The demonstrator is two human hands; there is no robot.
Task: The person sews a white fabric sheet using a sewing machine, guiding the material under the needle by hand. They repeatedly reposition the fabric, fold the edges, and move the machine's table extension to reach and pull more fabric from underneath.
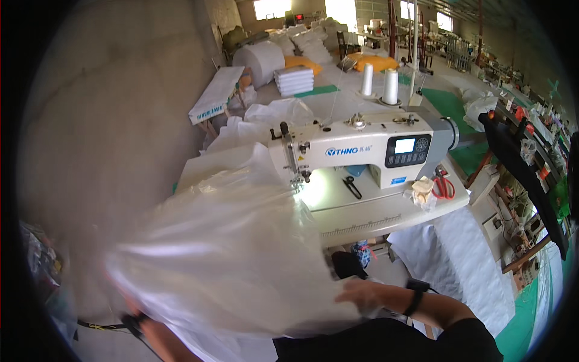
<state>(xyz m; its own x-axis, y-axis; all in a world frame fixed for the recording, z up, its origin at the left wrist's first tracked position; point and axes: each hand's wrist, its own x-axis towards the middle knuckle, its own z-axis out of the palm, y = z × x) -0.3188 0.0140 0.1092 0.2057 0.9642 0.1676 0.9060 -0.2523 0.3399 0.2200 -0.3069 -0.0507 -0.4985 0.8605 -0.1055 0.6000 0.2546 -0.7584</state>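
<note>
A large white translucent plastic sheet (223, 253) spreads over the left end of the sewing machine table and hangs down in front of me. My right hand (360, 295), somewhat blurred, is closed on the sheet's right edge. At the lower left, my left hand (134, 306) is at the sheet's stretched-out left edge; its fingers are mostly hidden behind the plastic. The white sewing machine (356, 142) stands beyond, its needle area lit and close to the sheet. Black thread snips (352, 187) lie on the machine bed.
Red-handled scissors (444, 187) and a small beige item (424, 188) in clear wrapping lie at the table's right end. Two white thread cones (391, 87) stand behind the machine. A bare wall (120, 120) rises at left. White material (476, 259) hangs at right, near a cluttered rack (531, 151).
</note>
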